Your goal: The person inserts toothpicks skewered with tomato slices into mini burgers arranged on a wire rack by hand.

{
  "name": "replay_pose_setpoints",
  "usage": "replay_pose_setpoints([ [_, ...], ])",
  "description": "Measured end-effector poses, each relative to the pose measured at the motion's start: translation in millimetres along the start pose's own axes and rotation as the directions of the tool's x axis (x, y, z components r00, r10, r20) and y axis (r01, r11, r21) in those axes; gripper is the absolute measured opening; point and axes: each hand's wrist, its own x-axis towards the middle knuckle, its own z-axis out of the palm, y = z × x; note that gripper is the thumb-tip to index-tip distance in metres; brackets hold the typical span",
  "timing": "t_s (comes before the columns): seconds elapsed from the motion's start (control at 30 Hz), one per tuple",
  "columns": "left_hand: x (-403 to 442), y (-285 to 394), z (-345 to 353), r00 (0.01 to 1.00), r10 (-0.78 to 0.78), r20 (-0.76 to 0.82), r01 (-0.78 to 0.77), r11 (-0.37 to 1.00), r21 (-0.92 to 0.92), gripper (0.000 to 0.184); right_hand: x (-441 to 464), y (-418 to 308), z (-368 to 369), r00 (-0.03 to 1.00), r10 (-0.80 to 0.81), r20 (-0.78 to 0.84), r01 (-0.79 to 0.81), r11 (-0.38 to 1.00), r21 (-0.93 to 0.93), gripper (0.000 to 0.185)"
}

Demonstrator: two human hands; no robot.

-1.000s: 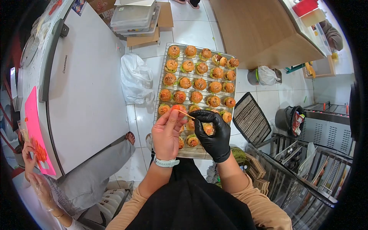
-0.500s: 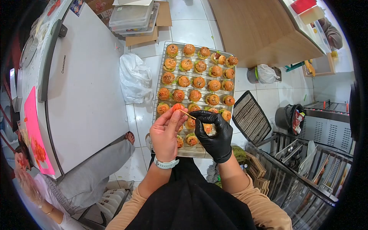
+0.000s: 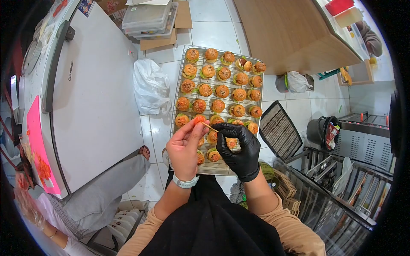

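Observation:
Between the fingertips of my bare left hand (image 3: 184,151) is a small red cherry tomato (image 3: 199,119). My right hand (image 3: 239,152), in a black glove, pinches a thin wooden toothpick (image 3: 211,127) whose far end meets the tomato; how deep it goes in is hidden by my fingers. Below both hands lies a metal tray with a wire rack (image 3: 215,173), carrying rows of mini burgers (image 3: 221,91) with seeded buns and green lettuce. My hands and forearms cover some of the nearest burgers.
A white refrigerator (image 3: 94,98) stands at left, beside a white plastic bag (image 3: 151,87). Another person's leg (image 3: 106,175) and plastic-gloved hand (image 3: 26,198) show at lower left. At right are a woven mat (image 3: 280,130), a black bin (image 3: 318,131) and a metal rack (image 3: 333,179).
My hands stay almost in place, with only slight finger movement at the tomato and toothpick. At lower left, the other person's gloved hand has shifted a little.

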Motion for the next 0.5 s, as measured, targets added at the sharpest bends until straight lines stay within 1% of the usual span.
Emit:
replay_pose_setpoints([
  [0.13, 0, -2, 2, 0.998, 0.058, -0.009, -0.058, 0.998, -0.006, 0.025, 1, 1, 2, 0.999, -0.043, 0.006, 0.043, 0.999, -0.031, 0.028],
  [0.3, -1, -6, -1, 0.993, 0.122, 0.005, -0.121, 0.984, 0.128, 0.028, 2, 6, 8, 0.999, -0.033, 0.004, 0.033, 0.999, -0.016, 0.028],
  [0.4, -3, -7, -2, 0.986, 0.167, 0.014, -0.166, 0.959, 0.228, 0.028, 0, 9, 16, 0.993, 0.118, 0.008, -0.119, 0.991, 0.057, 0.025],
  [0.5, -1, -12, -6, 0.975, 0.219, 0.036, -0.220, 0.934, 0.281, 0.029, -4, 14, 27, 0.959, 0.282, 0.010, -0.278, 0.939, 0.203, 0.022],
])
